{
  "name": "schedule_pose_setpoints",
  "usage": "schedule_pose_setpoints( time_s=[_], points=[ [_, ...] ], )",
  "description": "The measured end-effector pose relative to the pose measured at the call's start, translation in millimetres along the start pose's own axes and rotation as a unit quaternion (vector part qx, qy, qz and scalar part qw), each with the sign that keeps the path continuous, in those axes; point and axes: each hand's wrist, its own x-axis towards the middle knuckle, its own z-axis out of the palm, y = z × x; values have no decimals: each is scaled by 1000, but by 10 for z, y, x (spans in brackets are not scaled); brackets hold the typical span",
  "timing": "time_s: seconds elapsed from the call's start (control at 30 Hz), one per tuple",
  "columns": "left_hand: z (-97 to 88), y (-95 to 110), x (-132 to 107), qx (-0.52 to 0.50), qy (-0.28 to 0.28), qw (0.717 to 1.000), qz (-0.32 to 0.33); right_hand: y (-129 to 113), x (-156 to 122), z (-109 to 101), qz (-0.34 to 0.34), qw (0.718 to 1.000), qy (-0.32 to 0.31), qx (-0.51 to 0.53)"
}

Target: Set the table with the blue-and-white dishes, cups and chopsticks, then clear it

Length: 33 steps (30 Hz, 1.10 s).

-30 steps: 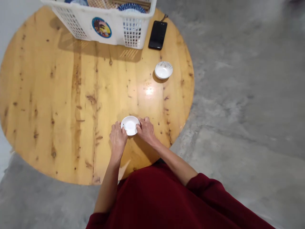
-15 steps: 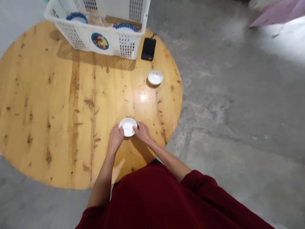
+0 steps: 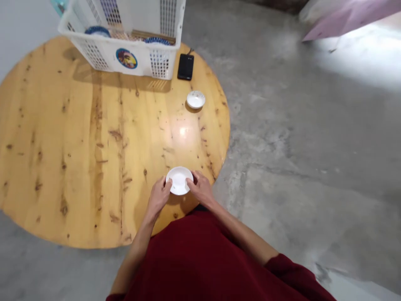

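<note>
Between my two hands is a small white dish, its inside facing up, above the near right edge of the round wooden table. My left hand grips its left rim with the thumb over the edge. On the opposite rim, my right hand holds it the same way, thumb inside. The fingers below the dish are partly hidden. Farther off on the table sits a second small white bowl with faint markings, touched by neither hand.
A white plastic basket holding blue-rimmed dishes stands at the back of the wooden table. Right of it lies a black phone-like device. Concrete floor stretches to the right, with a pink object at the far right.
Both hands have brought the dish right and nearer to my body, and it looks slightly larger. The camera view has shifted a little; the other bowl keeps its place on the table.
</note>
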Motion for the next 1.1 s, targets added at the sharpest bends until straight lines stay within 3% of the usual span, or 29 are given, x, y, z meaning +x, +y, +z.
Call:
schedule_pose_setpoints(
  time_s=[0.2,0.37,0.5,0.73,0.83,0.97,1.1],
  points=[
    [240,31,-178,-5,-49,999,-12,194,-301,-147,46,998,3,48],
    [623,307,-81,41,-66,997,8,447,-314,-542,65,995,34,71],
    [1144,702,70,78,-75,993,41,774,-250,-1094,76,991,53,95],
    [2469,1433,259,75,-100,991,54,1585,-172,-2371,92,991,78,54],
    [2944,1691,297,95,-103,989,46,1911,-144,-2828,95,991,86,43],
    [3285,1923,343,122,-101,987,33,2199,-38,-3176,91,992,67,49],
    [3316,2058,470,185,-82,979,11,2284,229,-3233,84,994,33,67]
  ],
)
